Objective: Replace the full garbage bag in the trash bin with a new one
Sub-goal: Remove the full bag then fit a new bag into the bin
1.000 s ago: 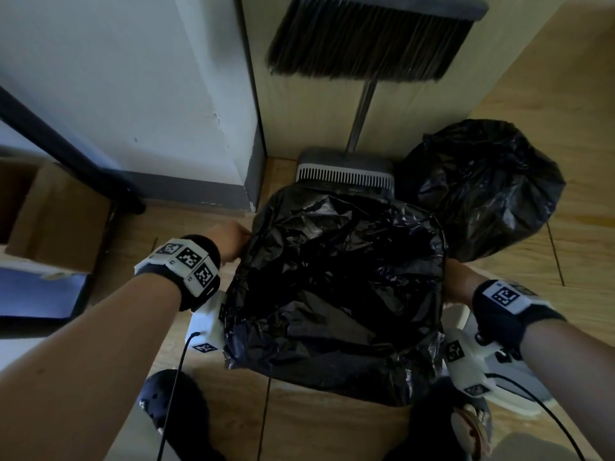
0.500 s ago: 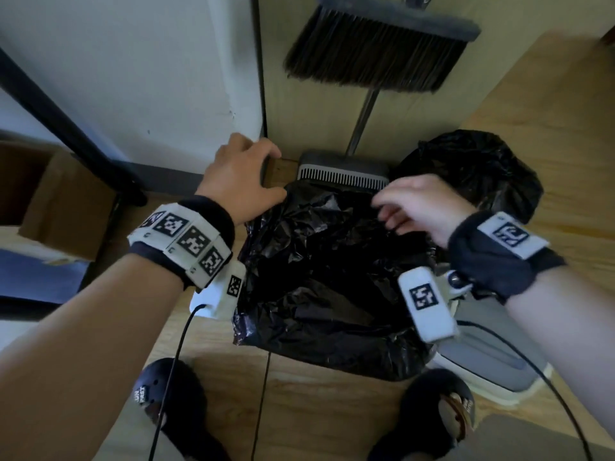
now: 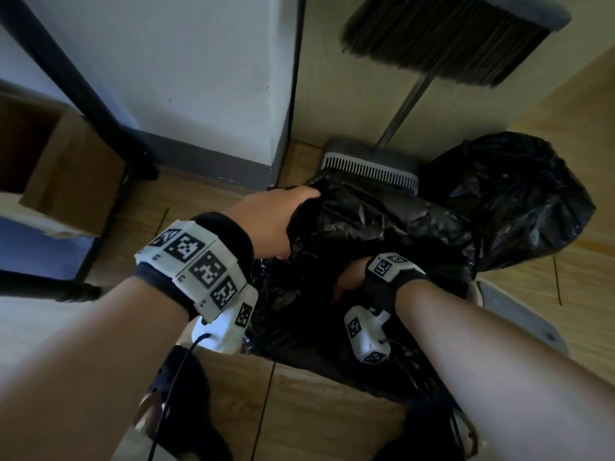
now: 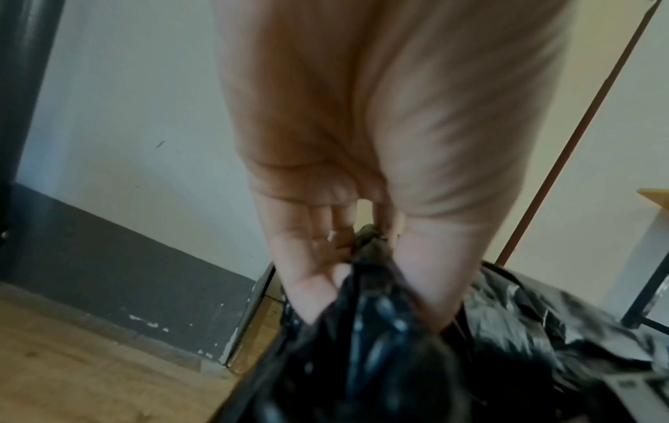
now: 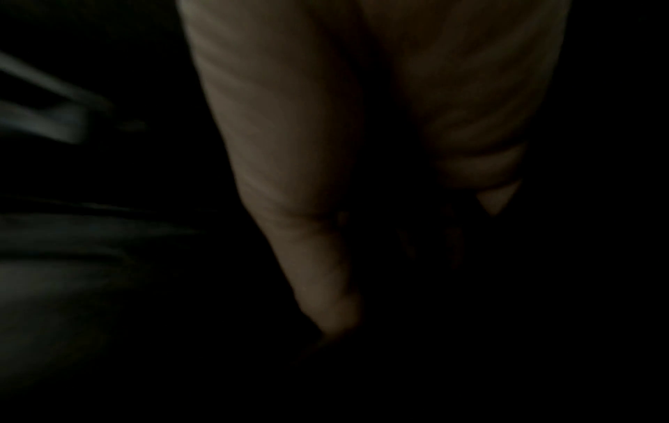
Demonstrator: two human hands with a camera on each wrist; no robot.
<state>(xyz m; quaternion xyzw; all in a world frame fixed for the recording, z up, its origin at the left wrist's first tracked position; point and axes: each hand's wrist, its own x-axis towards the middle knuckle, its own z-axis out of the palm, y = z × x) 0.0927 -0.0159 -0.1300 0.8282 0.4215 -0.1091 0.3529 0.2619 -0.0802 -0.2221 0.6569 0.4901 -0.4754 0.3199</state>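
A new black garbage bag [image 3: 382,227] lies crumpled over the trash bin, which it hides completely. My left hand [image 3: 283,221] holds the bag's far left edge; in the left wrist view the fingers [image 4: 315,274] and thumb pinch a bunch of the black plastic [image 4: 372,337]. My right hand [image 3: 349,281] reaches down inside the bag, its fingers out of sight. The right wrist view is dark and shows only the palm and thumb [image 5: 322,286]. The full, tied black bag [image 3: 519,201] sits on the floor to the right of the bin.
A dustpan [image 3: 369,164] and a hanging broom [image 3: 449,38] stand against the wall right behind the bin. A grey lid-like piece [image 3: 519,314] lies on the floor at right. A cardboard box [image 3: 66,168] and a black table leg [image 3: 83,94] are at left. My shoes [image 3: 186,410] touch the bin's near side.
The left hand went from the far left corner to gripping the bag's edge. The right hand dropped from the far rim down into the bag. The head leaned closer.
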